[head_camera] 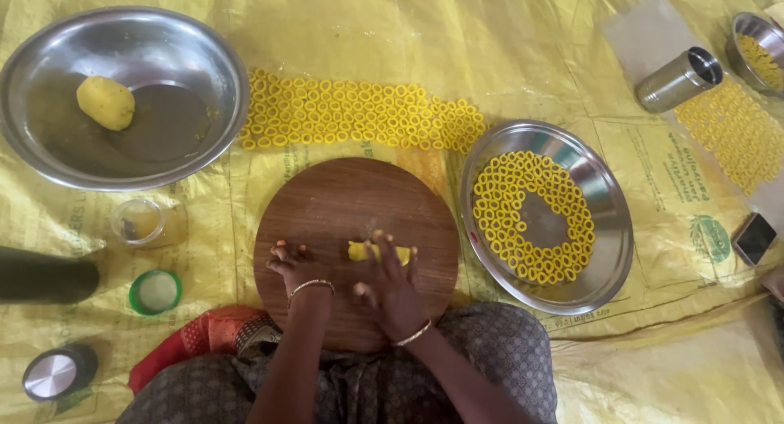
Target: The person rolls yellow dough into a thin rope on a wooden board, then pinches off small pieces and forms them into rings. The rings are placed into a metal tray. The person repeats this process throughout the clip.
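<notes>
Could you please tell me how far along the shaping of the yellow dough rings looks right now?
Done: many rings lie in rows on the yellow sheet and fill most of the steel plate. In hand: the right hand presses a dough piece on the round wooden board; the left hand rests beside it. Left: one dough ball in the large steel bowl.

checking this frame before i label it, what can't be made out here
All in the head view:
- Yellow dough piece: mostly covered by the right hand; its full shape is hidden.
- Small steel bowl: cut off by the right edge.
- Dark cylinder: cut off by the left edge.
- Clear cup: contents too small to tell.
- Left hand: fingertips blurred on the wooden board.
</notes>
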